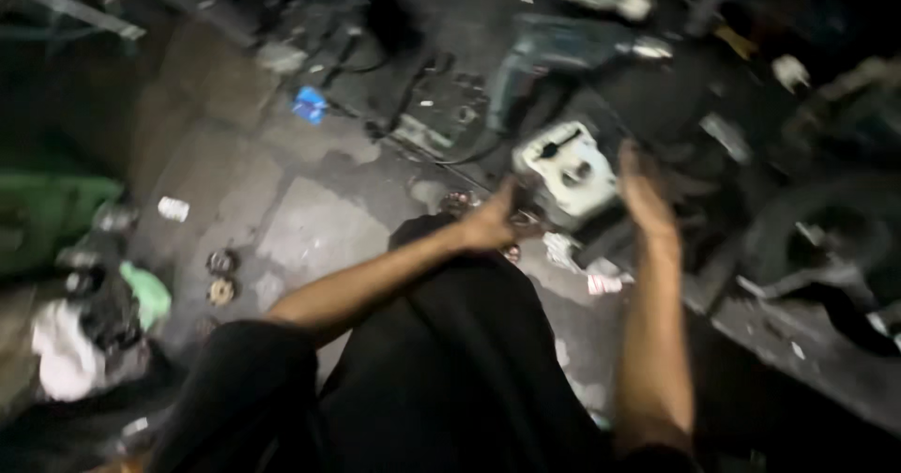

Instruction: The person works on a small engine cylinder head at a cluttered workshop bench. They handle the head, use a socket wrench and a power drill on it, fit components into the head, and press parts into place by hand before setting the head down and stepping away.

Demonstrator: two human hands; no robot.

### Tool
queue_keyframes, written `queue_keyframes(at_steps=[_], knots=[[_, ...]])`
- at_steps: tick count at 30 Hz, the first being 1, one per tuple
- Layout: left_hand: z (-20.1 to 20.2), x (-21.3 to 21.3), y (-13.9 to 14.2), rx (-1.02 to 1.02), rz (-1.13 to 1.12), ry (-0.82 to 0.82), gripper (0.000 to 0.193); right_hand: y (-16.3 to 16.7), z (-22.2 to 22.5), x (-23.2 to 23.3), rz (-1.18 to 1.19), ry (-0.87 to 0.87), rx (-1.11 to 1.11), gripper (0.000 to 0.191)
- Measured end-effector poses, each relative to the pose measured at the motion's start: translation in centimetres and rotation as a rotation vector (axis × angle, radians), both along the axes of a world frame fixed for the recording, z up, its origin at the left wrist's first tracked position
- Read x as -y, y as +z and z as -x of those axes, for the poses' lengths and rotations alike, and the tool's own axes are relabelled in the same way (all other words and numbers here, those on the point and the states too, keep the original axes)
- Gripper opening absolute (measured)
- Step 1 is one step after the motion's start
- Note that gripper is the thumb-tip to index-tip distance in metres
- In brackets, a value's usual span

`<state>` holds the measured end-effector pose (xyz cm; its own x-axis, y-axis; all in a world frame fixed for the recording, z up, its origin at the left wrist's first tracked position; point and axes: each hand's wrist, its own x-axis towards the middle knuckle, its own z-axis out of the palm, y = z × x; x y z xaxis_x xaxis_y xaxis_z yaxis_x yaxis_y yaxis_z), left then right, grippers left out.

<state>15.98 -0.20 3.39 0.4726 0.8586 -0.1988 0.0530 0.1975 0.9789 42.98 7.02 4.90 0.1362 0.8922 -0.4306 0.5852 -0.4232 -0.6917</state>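
Both hands flank the white motor housing (566,168) on the floor (310,220), prob. steadying it; left hand (496,221) fingers look curled at its edge, right hand (643,191) fingers apart; blur, can't tell grip.

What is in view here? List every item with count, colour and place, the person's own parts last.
machine housing: one, white and grey, centre right on the floor, between the hands
power drill: one, blue-grey, top centre
blue scrap: one, upper left of centre
round metal parts: two, dark and brassy, left on the floor
green object: one, far left, blurred
white cloth: one, lower left
left hand: one, touching the housing's left edge; grip unclear
right hand: one, open, at the housing's right side
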Motion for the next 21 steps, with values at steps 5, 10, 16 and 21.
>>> queue_keyframes(at_steps=[5, 10, 16, 21], knots=[[0.4, 0.1, -2.2, -0.166, -0.138, -0.204, 0.079, -1.3, -0.4, -1.8, -0.372, 0.240, -0.121, 0.049], [10.2, -1.5, -4.1, -0.465, -0.290, -0.543, 0.045, -2.8, -1.2, 0.7, -0.519, -0.004, -0.187, 0.028], [27.1, -1.5, -2.9, -0.788, 0.307, -0.839, 0.048, -1.4, -1.0, 2.1, -0.625, -0.141, -0.361, 0.024], [47.7, -15.4, 8.1, -1.174, 0.003, -0.481, 0.066, -0.8, 2.5, 0.6, -0.695, -0.511, -0.072, 0.012]])
